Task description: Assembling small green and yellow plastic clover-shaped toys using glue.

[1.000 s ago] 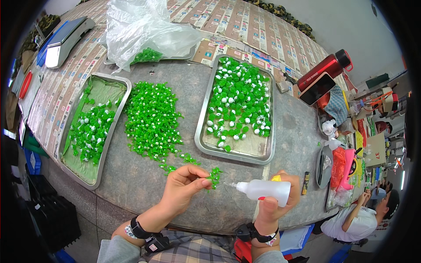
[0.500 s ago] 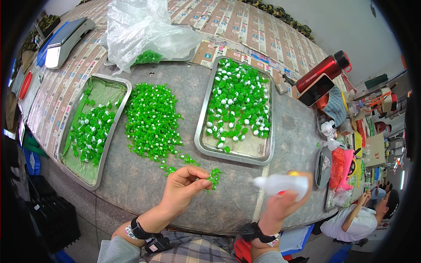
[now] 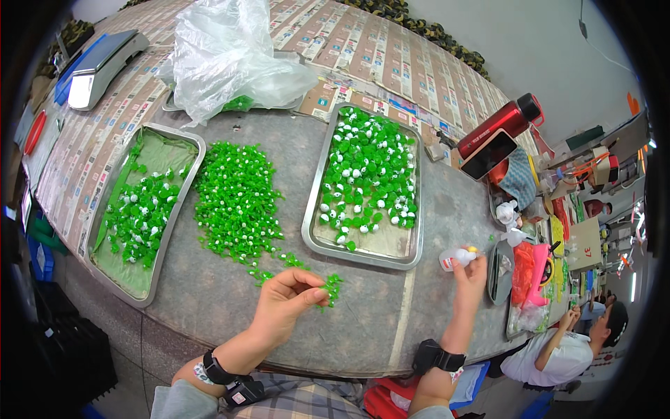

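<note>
My left hand [image 3: 285, 307] is closed in a pinch above the front of the grey work surface. Small green pieces [image 3: 333, 289] show right at its fingertips; whether they are all gripped or some lie on the surface is hard to tell. Off to the right, my right hand [image 3: 470, 281] is wrapped round a small white squeeze bottle [image 3: 452, 261] with a yellow tip. A loose pile of small green and white plastic parts [image 3: 237, 199] spreads beyond my left hand. Between and beyond my hands stands a metal tray [image 3: 363, 259] of green pieces with white balls.
Another metal tray [image 3: 145, 299] with similar pieces lies at left. A clear plastic bag [image 3: 227, 63] covers a tray at the back. Right of centre are a phone [image 3: 490, 155], a red flask [image 3: 499, 126] and a pink tool [image 3: 539, 279]. A scale [image 3: 108, 66] stands far left; a co-worker [image 3: 558, 353] sits at right.
My right hand has carried the squeeze bottle rightward and away from the left hand, and the bottle has turned. My left hand keeps its pinch. The whole view has shifted slightly.
</note>
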Demonstrator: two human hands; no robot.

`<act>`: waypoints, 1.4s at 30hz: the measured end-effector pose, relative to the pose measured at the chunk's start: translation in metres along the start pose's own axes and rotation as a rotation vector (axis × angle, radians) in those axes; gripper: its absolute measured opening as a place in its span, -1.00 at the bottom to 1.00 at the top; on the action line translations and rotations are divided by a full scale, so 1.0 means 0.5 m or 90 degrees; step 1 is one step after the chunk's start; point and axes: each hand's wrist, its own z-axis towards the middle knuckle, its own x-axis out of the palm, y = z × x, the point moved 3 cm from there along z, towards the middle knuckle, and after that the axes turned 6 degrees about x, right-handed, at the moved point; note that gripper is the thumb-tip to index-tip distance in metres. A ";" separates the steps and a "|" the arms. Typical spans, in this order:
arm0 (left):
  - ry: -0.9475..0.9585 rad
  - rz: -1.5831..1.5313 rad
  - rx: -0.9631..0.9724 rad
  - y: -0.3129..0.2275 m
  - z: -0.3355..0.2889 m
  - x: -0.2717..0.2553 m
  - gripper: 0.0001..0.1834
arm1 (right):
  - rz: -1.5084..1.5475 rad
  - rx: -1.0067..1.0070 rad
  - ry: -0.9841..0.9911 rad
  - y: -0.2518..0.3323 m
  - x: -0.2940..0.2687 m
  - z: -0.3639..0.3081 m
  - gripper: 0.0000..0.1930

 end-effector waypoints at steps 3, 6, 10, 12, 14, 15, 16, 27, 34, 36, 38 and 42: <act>-0.002 0.009 -0.010 0.003 0.004 0.000 -0.91 | -0.525 -0.326 -0.317 0.149 0.036 -0.034 -0.60; -0.012 0.013 -0.017 0.000 0.000 -0.016 -0.91 | -0.413 -0.292 -0.014 0.202 0.142 -0.035 -0.65; 0.002 0.001 -0.018 0.001 0.004 -0.008 -0.91 | -0.353 -0.203 0.321 0.141 0.269 -0.011 -0.74; 0.009 -0.001 -0.023 0.002 0.004 0.002 -0.91 | -0.453 -0.259 0.318 0.100 0.290 0.003 -0.77; 0.010 -0.002 -0.027 0.000 0.003 0.003 -0.92 | -0.452 -0.236 0.304 0.091 0.297 0.004 -0.77; 0.016 0.002 -0.026 -0.001 0.002 0.000 -0.92 | -0.452 -0.210 0.291 0.087 0.302 0.004 -0.78; 0.023 0.005 -0.026 -0.001 0.002 -0.001 -0.93 | -0.486 -0.242 0.287 0.088 0.299 0.003 -0.79; 0.125 -0.036 -0.048 -0.002 -0.003 0.010 -0.89 | 0.009 0.109 0.632 0.144 0.292 -0.147 -0.80; 0.149 -0.086 -0.026 -0.006 -0.003 0.009 -0.89 | 0.095 0.223 0.641 0.134 0.290 -0.160 -0.80; 0.146 -0.074 -0.047 -0.007 -0.004 0.011 -0.89 | 0.087 0.216 0.649 0.131 0.291 -0.163 -0.80; 0.144 -0.063 -0.070 -0.004 -0.006 0.010 -0.89 | 0.098 0.231 0.643 0.130 0.293 -0.166 -0.78; 0.124 -0.065 -0.085 0.002 -0.005 0.001 -0.90 | 0.141 0.301 0.634 0.128 0.290 -0.166 -0.78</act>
